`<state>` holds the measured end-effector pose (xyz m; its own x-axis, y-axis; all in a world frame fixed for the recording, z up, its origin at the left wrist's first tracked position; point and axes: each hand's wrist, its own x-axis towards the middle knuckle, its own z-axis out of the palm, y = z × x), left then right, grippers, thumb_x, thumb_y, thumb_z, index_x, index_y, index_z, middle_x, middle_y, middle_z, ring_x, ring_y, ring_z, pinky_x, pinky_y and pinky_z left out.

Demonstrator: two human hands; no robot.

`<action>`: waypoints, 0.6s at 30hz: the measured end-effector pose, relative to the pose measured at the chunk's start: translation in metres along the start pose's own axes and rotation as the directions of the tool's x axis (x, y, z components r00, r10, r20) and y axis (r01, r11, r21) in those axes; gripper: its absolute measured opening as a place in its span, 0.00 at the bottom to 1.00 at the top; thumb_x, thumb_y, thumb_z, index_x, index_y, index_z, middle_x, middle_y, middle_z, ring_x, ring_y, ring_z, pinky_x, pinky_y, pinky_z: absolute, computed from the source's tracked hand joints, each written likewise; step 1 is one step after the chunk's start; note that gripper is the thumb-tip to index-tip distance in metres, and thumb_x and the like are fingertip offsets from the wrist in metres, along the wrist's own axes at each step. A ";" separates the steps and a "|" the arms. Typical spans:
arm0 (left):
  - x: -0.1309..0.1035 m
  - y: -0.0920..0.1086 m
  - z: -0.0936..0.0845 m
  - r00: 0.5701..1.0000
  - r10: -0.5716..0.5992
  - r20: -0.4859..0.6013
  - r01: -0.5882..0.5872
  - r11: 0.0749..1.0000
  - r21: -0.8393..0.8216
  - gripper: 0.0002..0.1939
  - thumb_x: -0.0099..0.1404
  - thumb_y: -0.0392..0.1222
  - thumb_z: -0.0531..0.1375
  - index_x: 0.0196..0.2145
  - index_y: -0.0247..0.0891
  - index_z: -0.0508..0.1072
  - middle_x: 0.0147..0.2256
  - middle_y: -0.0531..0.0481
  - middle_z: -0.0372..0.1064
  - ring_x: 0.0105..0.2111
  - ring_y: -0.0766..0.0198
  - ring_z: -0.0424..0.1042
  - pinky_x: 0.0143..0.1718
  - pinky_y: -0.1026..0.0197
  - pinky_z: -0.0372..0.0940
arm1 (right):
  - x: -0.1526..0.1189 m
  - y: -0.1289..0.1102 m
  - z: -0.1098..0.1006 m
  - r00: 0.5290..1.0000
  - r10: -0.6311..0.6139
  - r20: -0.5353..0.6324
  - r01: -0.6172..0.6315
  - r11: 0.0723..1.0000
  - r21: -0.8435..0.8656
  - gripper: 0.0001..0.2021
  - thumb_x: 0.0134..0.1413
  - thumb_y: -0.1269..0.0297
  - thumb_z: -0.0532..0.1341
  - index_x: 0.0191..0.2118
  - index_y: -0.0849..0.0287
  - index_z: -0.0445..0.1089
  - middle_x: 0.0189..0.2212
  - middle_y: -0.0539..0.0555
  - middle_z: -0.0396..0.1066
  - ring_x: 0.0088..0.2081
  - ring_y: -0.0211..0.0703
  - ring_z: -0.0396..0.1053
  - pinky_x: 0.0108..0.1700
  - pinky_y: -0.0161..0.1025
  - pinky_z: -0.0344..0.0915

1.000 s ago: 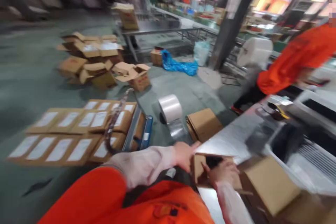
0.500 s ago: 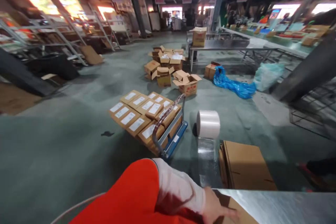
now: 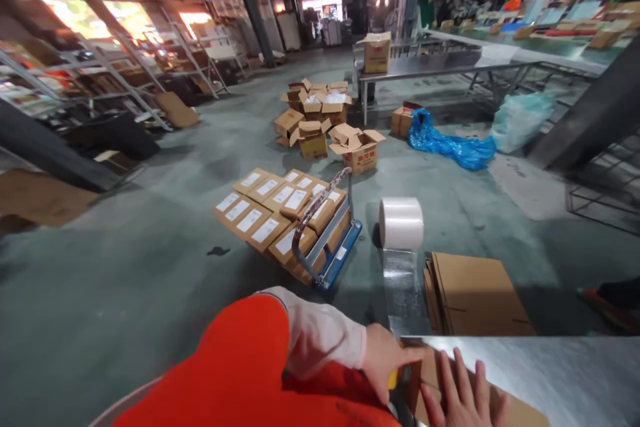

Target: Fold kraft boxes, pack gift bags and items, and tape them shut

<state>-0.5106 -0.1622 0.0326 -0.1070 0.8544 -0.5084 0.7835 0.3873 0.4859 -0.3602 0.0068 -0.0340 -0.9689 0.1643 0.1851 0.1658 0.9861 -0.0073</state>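
My left hand [image 3: 383,357] reaches in from the lower left, in a white sleeve below an orange-red vest. Its index finger stretches onto a cardboard box [image 3: 515,407] on a metal table [image 3: 565,360]. Between thumb and index shows part of a yellow and dark tool [image 3: 393,379], which the hand seems to grip; its other fingers are hidden. My right hand [image 3: 465,393] lies on the box with fingers spread, palm down and holding nothing. The frame's bottom edge cuts off both the box and this hand.
A blue hand truck [image 3: 340,257] loaded with labelled cartons [image 3: 265,227] stands on the floor. Near the table are a bubble-wrap roll [image 3: 401,223] and flat cardboard sheets [image 3: 475,293]. Farther off are open boxes [image 3: 363,159] and blue plastic [image 3: 450,147]. Someone's foot [image 3: 607,303] shows at right.
My right hand has come into view, spread on the box. The yellow patch by my left hand now shows. That hand sits slightly higher and farther left as the view has shifted.
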 end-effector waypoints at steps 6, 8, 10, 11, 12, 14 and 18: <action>-0.006 0.004 0.015 0.997 -0.071 -0.008 0.072 0.997 0.041 0.66 0.50 0.55 0.68 0.71 0.44 0.28 0.47 0.38 0.77 0.39 0.46 0.79 0.33 0.56 0.71 | -0.002 -0.045 0.003 0.991 -0.005 -0.134 0.011 0.999 0.050 0.38 0.66 0.47 0.39 0.62 0.77 0.63 0.65 0.72 0.55 0.69 0.63 0.47 0.67 0.64 0.41; -0.007 0.008 0.019 0.995 -0.101 0.014 0.100 0.995 0.030 0.65 0.50 0.53 0.68 0.71 0.43 0.27 0.49 0.38 0.76 0.41 0.46 0.79 0.35 0.55 0.71 | -0.003 -0.056 -0.001 0.987 0.019 -0.161 -0.010 0.999 0.051 0.41 0.65 0.44 0.39 0.61 0.81 0.63 0.66 0.75 0.53 0.70 0.65 0.42 0.67 0.66 0.40; -0.009 0.010 0.022 0.991 -0.128 0.030 0.126 0.991 0.043 0.64 0.51 0.52 0.67 0.71 0.42 0.29 0.49 0.37 0.76 0.42 0.45 0.79 0.36 0.54 0.71 | -0.004 -0.061 -0.005 0.987 0.030 -0.157 -0.024 0.999 0.043 0.40 0.66 0.46 0.39 0.61 0.81 0.63 0.66 0.75 0.52 0.71 0.65 0.39 0.67 0.66 0.39; -0.010 0.010 0.023 0.991 -0.133 0.024 0.132 0.990 0.047 0.63 0.51 0.52 0.67 0.72 0.41 0.30 0.48 0.36 0.76 0.42 0.44 0.78 0.36 0.53 0.71 | -0.004 -0.062 -0.007 0.989 0.036 -0.142 -0.030 0.999 0.042 0.37 0.67 0.49 0.40 0.61 0.80 0.63 0.66 0.74 0.53 0.71 0.65 0.39 0.67 0.66 0.39; -0.011 0.010 0.023 0.992 -0.128 0.014 0.127 0.991 0.046 0.63 0.51 0.51 0.67 0.72 0.40 0.31 0.48 0.34 0.76 0.41 0.43 0.78 0.36 0.53 0.71 | -0.005 -0.064 -0.008 0.992 0.046 -0.118 -0.041 0.998 0.045 0.35 0.67 0.51 0.41 0.61 0.79 0.64 0.66 0.73 0.53 0.70 0.65 0.41 0.67 0.66 0.38; -0.014 0.011 0.022 0.994 -0.113 0.010 0.113 0.992 0.050 0.62 0.51 0.50 0.67 0.72 0.38 0.33 0.48 0.32 0.76 0.41 0.42 0.78 0.37 0.52 0.71 | -0.006 -0.066 -0.010 0.996 0.076 -0.048 -0.073 0.995 0.062 0.32 0.66 0.54 0.44 0.61 0.77 0.64 0.66 0.72 0.53 0.70 0.66 0.44 0.67 0.65 0.36; -0.019 0.020 0.019 0.980 -0.171 0.103 0.158 0.980 0.118 0.61 0.51 0.47 0.66 0.72 0.38 0.33 0.46 0.34 0.77 0.42 0.42 0.78 0.39 0.52 0.71 | -0.010 -0.072 -0.019 0.987 0.112 0.114 -0.127 0.984 0.127 0.30 0.66 0.55 0.50 0.64 0.75 0.61 0.68 0.71 0.49 0.69 0.65 0.45 0.69 0.62 0.32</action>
<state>-0.4811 -0.1776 0.0385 -0.1756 0.7356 -0.6542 0.8234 0.4739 0.3119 -0.3588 -0.0664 -0.0166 -0.9587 0.2757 0.0698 0.2625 0.9523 -0.1557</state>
